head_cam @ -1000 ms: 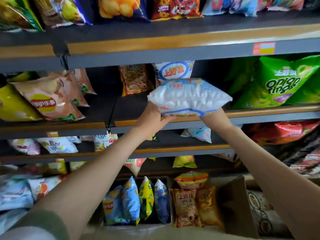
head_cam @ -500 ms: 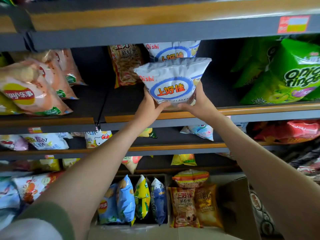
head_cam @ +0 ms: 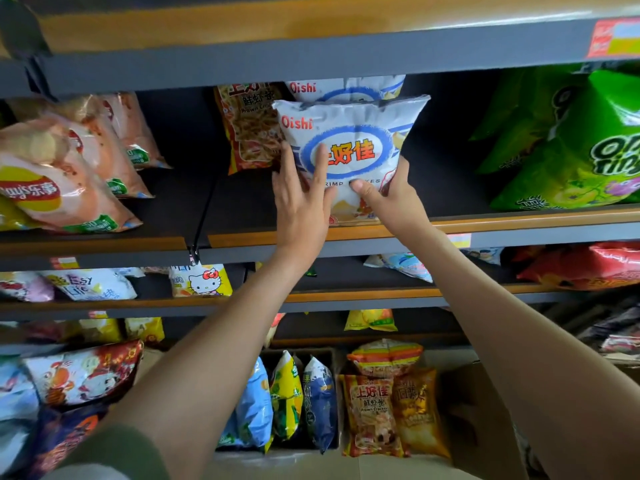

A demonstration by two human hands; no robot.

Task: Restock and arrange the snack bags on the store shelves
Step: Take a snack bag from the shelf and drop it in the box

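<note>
A white and blue Oishi shrimp flakes bag (head_cam: pixel 360 129) stands upright on the dark shelf (head_cam: pixel 381 233), just in front of a second bag of the same kind (head_cam: pixel 349 86). My right hand (head_cam: pixel 388 194) grips its lower right corner, thumb on the front. My left hand (head_cam: pixel 301 199) lies flat against the bag's lower left face with fingers spread, not closed around it. An orange prawn cracker bag (head_cam: pixel 249 129) stands right beside it on the left.
Pink Lay's bags (head_cam: pixel 65 178) lean at the left of the same shelf, green onion ring bags (head_cam: pixel 568 143) at the right. Lower shelves hold mixed snack bags. A cardboard box (head_cam: pixel 485 420) with several upright bags sits on the floor below.
The bag turned from flat to upright, then went down and back onto the shelf. My left hand let go of its corner and now presses flat on the front.
</note>
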